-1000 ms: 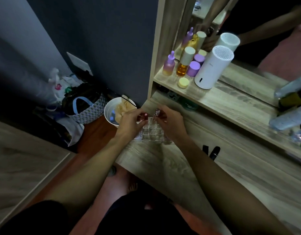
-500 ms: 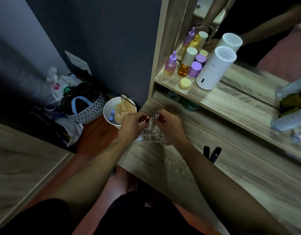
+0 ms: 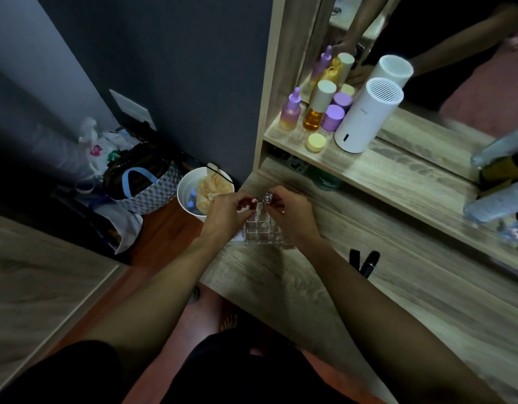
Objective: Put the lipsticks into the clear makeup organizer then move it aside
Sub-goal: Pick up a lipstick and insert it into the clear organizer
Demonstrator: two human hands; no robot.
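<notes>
The clear makeup organizer (image 3: 262,231) stands near the left end of the wooden vanity top (image 3: 281,281), its grid of small cells partly hidden by my hands. My left hand (image 3: 227,217) pinches a red-capped lipstick (image 3: 252,201) over the organizer's far left cells. My right hand (image 3: 289,217) pinches a silver-topped lipstick (image 3: 268,198) just beside it, over the far middle cells. Both lipsticks stand about upright; I cannot tell how deep they sit. Two black lipsticks (image 3: 365,262) lie on the vanity top to the right of my right forearm.
A shelf (image 3: 377,170) above holds purple and amber bottles (image 3: 313,112), a yellow jar (image 3: 316,142) and a white cylinder (image 3: 365,118) before a mirror. Clear bottles (image 3: 499,199) lie far right. On the floor left: a white bin (image 3: 193,196) and a woven bag (image 3: 146,188).
Both hands have stayed over the organizer and drawn closer together. The two lipsticks' tops now sit side by side just above its far cells.
</notes>
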